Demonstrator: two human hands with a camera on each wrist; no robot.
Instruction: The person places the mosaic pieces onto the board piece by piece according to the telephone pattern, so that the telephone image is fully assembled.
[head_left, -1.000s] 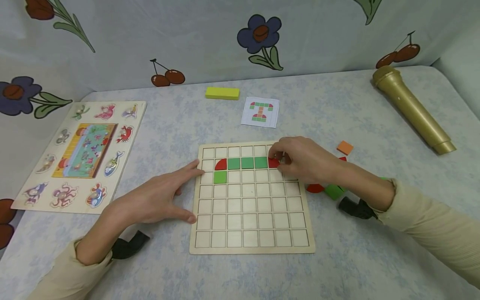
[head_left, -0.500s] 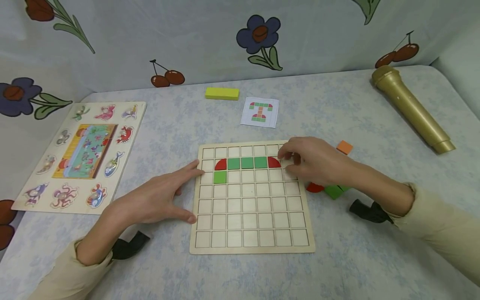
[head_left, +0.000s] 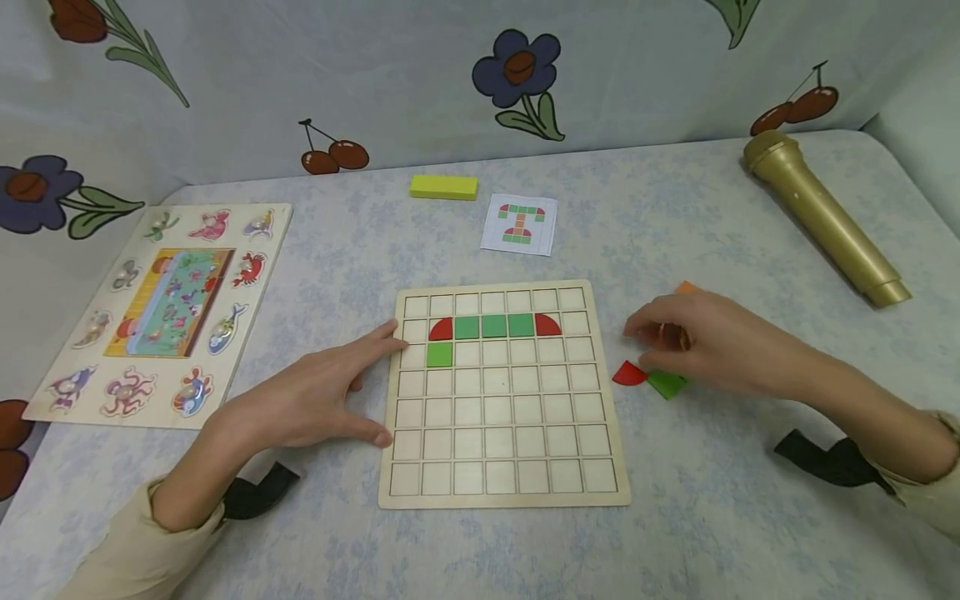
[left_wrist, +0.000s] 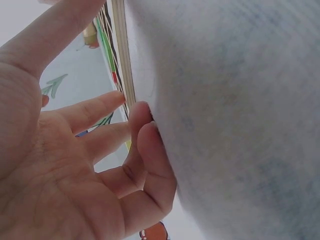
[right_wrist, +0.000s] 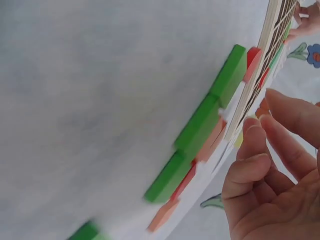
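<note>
My left hand (head_left: pixel 315 396) spreads its fingers at the left edge of a square wooden grid board (head_left: pixel 504 475); index fingertip and thumb touch the edge. In its upper rows lie a red quarter-round tile (head_left: pixel 442 330), several green tiles (head_left: pixel 493 326) and another red quarter-round tile (head_left: pixel 547 325). Right of the board, my right hand (head_left: pixel 720 346) hovers with loosely bent fingers over a loose group of tiles. A red tile (head_left: pixel 630 373) and a green tile (head_left: pixel 666 384) show beside it; an orange tile (head_left: pixel 686 287) is mostly hidden. In the right wrist view the fingertips appear bare.
Behind the board lie a pattern card (head_left: pixel 519 225) and a yellow block (head_left: pixel 443 187). A sea-animal puzzle board (head_left: pixel 262 237) is at the left, a gold tube (head_left: pixel 832 221) at the far right. A printed curtain (head_left: pixel 405 83) closes the back.
My right hand has let go of the red quarter-round tile in the grid's second row and moved right, off the board, to the loose tiles. The left hand has stayed put.
</note>
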